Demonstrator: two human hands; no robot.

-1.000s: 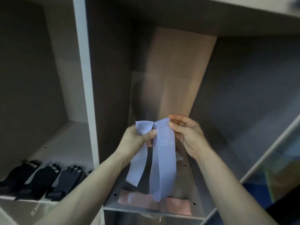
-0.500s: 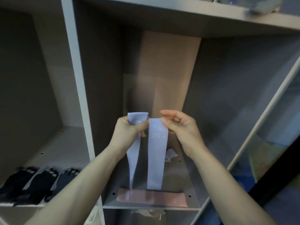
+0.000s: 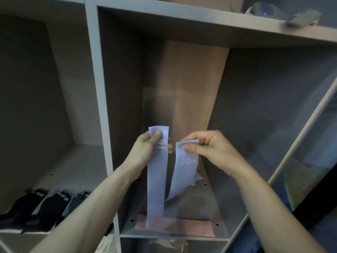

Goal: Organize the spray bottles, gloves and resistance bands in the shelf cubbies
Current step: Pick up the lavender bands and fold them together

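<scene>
A light blue resistance band [image 3: 157, 181] hangs in front of the middle cubby, held by both hands. My left hand [image 3: 145, 148] pinches its left strand near the top. My right hand [image 3: 207, 147] pinches the right strand, which bears the mark "20". The two strands hang apart and the band's lower end dangles just above a pink resistance band [image 3: 182, 226] lying flat at the front of the cubby floor. Several black gloves [image 3: 45, 203] lie in a row in the left cubby.
A grey upright panel [image 3: 98, 106] divides the left cubby from the middle one. On the shelf above at the right lies a pale bluish object [image 3: 264, 10], blurred. A slanted frame and glass pane [image 3: 300, 143] stand at the right.
My hands have drawn apart, spreading the two strands of the blue band. The view has tilted up, showing the upper shelf.
</scene>
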